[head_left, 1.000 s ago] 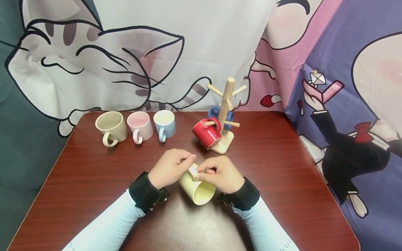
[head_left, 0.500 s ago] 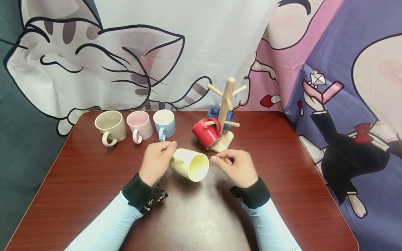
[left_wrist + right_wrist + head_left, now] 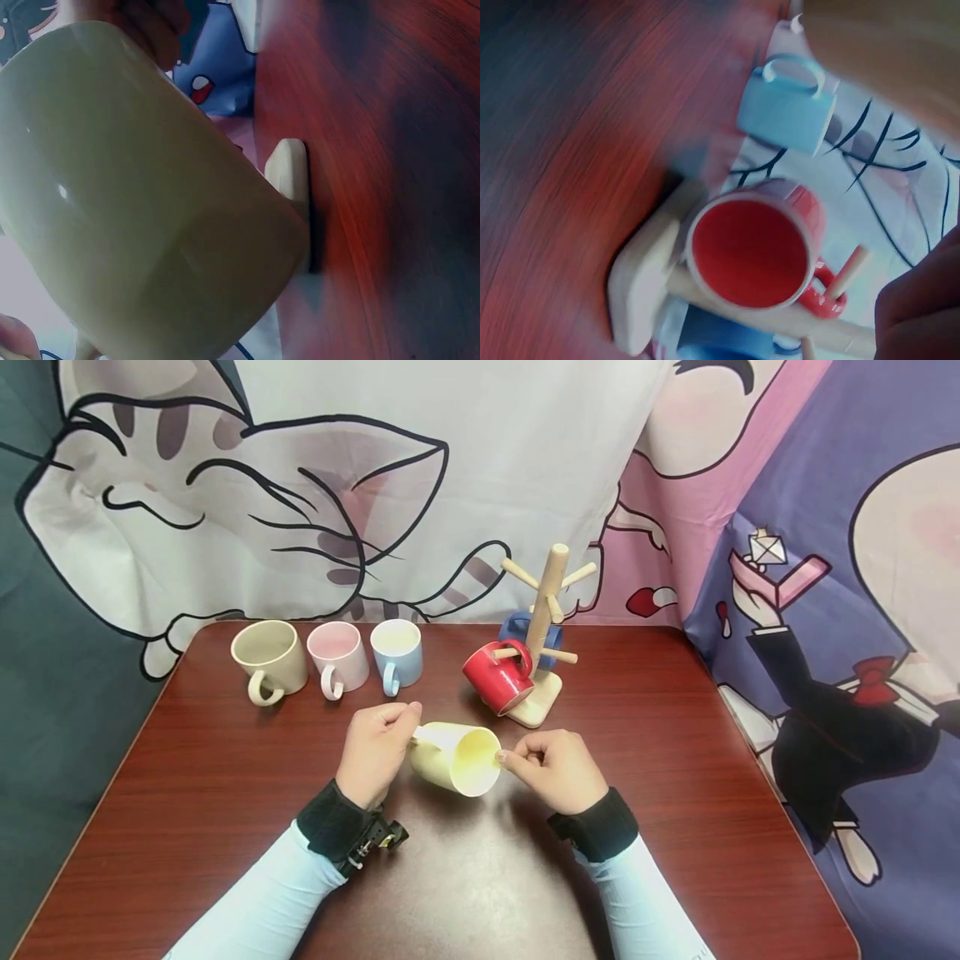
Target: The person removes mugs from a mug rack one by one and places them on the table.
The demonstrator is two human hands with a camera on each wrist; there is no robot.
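Observation:
A pale yellow mug (image 3: 431, 760) is held on its side above the table, its mouth turned right and towards me. My left hand (image 3: 375, 752) pinches it at its left end, where the fingers hide the handle. At the right side of the rim, my right hand (image 3: 558, 768) pinches the edge between thumb and finger. The mug (image 3: 135, 187) fills much of the left wrist view, with left fingers (image 3: 15, 337) at the lower left corner. Beyond the mug stands a wooden mug tree (image 3: 551, 585); a red mug (image 3: 495, 681) hangs on its low peg.
A blue mug (image 3: 551, 647) hangs behind the tree's post. Along the back left stand a beige mug (image 3: 281, 664), a pink mug (image 3: 347, 664) and a light blue mug (image 3: 405, 664), handles towards me. A printed cloth (image 3: 480, 468) hangs behind the brown table (image 3: 187, 810).
Both hands were together at the mug's handle. The mug has moved up and left, its mouth turning right. My right hand let go, moved right, then came back to the rim.

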